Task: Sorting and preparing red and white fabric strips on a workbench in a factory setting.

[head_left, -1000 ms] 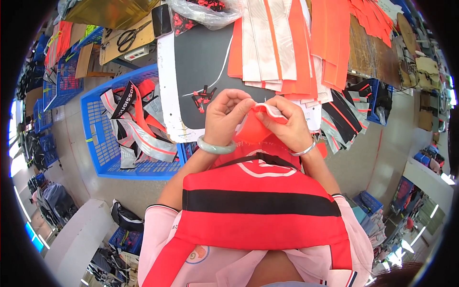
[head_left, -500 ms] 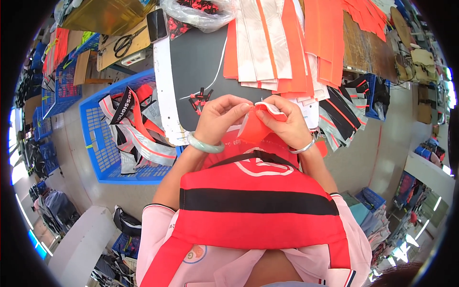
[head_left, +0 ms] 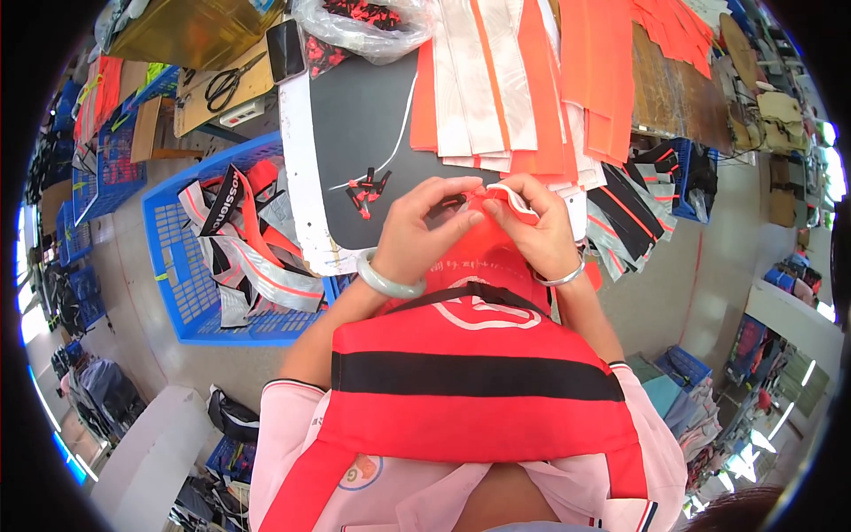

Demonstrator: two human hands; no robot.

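My right hand (head_left: 544,232) is closed on an orange-red fabric strip (head_left: 517,204) with a white side, its end curled over my fingers. Beside it, the thumb and forefinger of my left hand (head_left: 418,232) are pinched together at the strip's near end. A small dark piece (head_left: 450,202) shows between those left fingers, partly hidden. Both hands are above my red apron (head_left: 479,426), at the near edge of the table. Several small black-and-red pieces (head_left: 366,191) lie on the dark tabletop (head_left: 363,115), left of my hands, with a thin white cord (head_left: 403,124) by them.
Stacked white-and-orange strips (head_left: 483,80) cover the table's far side. A clear plastic bag (head_left: 390,35) of small red-and-black pieces stands next to a phone (head_left: 285,51). Scissors (head_left: 223,87) lie farther left. A blue basket (head_left: 182,306) holds grey and orange strips; more strips (head_left: 634,208) hang at right.
The orange flap that hung between my hands is no longer spread there. My left hand has turned, and a dark piece now shows in its fingers. The pieces on the table lie differently.
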